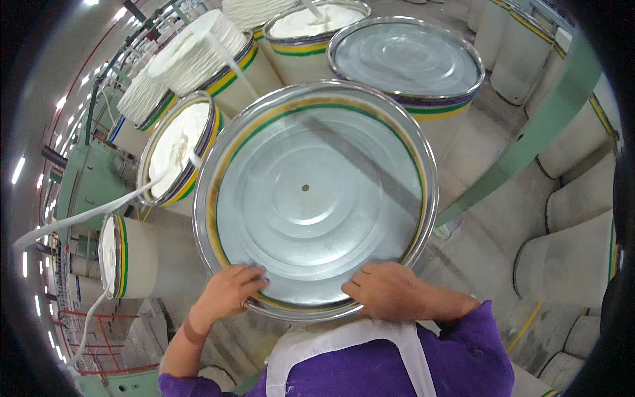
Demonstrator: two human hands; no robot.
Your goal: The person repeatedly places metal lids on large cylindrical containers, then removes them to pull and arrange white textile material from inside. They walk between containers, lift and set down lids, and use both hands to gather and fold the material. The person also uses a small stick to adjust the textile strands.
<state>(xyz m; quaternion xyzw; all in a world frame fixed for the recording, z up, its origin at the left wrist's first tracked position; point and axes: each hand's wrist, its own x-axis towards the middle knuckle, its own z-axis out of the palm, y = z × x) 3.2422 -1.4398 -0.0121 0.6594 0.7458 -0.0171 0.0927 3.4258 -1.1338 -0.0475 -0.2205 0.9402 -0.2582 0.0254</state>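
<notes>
A large round can (305,248) stands right in front of me. Its metal rim is shiny, yellow and green bands run round the inner wall, and a grey metal disc with a small centre hole lies just below the rim. My left hand (233,290) is curled over the near left part of the rim, fingers bent inward. On the near right, my right hand (383,290) grips the same rim with its fingers folded over it. The undersides of both hands are hidden.
Behind stands another can (405,56) with a metal disc at its top. Cans full of white sliver (177,149) crowd the left, with a loose white strand (86,215) running off. A green beam (522,139) slants at the right, beside several pale cans (569,258).
</notes>
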